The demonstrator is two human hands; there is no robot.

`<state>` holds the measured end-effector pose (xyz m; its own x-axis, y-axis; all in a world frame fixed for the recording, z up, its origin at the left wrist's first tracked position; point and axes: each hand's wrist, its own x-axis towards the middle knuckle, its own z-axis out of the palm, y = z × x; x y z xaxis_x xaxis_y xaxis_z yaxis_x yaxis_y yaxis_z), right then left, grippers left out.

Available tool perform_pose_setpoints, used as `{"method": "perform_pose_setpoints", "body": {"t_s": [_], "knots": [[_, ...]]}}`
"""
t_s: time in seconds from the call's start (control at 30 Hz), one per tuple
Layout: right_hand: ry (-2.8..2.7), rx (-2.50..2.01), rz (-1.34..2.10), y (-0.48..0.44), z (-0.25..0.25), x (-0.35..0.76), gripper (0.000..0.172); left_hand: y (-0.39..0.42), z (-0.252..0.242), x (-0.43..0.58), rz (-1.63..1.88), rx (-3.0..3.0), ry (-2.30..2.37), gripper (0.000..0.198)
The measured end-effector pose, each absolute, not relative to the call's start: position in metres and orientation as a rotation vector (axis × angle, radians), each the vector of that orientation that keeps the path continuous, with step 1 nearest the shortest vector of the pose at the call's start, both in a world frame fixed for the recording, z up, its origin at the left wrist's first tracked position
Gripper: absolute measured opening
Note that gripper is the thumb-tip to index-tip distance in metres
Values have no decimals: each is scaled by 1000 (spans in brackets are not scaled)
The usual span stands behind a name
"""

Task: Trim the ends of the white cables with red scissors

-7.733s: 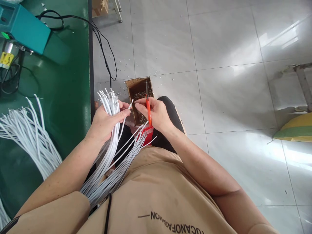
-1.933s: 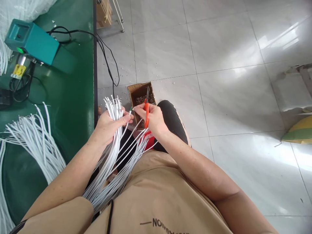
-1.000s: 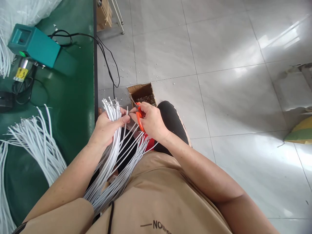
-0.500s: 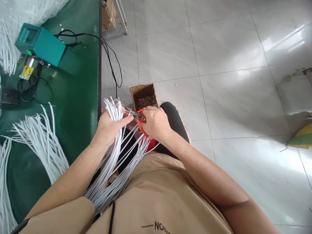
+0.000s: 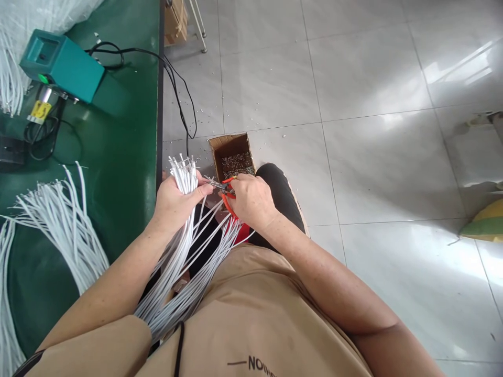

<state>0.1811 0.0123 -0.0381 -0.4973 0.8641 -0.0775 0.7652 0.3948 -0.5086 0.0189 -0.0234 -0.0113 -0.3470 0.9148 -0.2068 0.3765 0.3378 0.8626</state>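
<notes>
A bundle of white cables (image 5: 184, 180) is gripped by my left hand (image 5: 175, 201), its stripped or trimmed ends poking out above the fingers. My right hand (image 5: 253, 199) is closed around red-handled cutting pliers (image 5: 229, 204). Their metal jaws point left and reach the thumb and fingertips of my left hand; which wire end lies at the jaws is too small to make out. More white cables (image 5: 220, 262) hang loose below the pliers and run down across my lap.
Below my hands a cardboard box (image 5: 231, 141) holds small clippings, with bits scattered on the tiled floor (image 5: 275, 78). On the green table (image 5: 129, 115) at left are a teal device (image 5: 65, 65), black cords (image 5: 137, 51) and further white cable bundles (image 5: 66, 225).
The view has shifted slightly. Both hands stay nearly in place, the left still on the cables and the right still on the pliers by its fingertips.
</notes>
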Motion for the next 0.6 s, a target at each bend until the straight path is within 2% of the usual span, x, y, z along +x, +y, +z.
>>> {"method": "perform_pose_setpoints", "body": {"t_s": [0.13,0.2,0.37,0.6], "knots": [[-2417,-1455,803,12,-39,184,26,-24,-8,20,907,1168,1855,15],[-2315,-1452,943,14,-38,185,23,-23,-6,22,879,1226,1898,16],[-1672,-1337,1445,19,-30,183,20,-20,-4,24,818,1309,2013,16],[-1165,-1199,1828,17,-27,171,15,-21,-5,23,832,1270,1986,22]]}}
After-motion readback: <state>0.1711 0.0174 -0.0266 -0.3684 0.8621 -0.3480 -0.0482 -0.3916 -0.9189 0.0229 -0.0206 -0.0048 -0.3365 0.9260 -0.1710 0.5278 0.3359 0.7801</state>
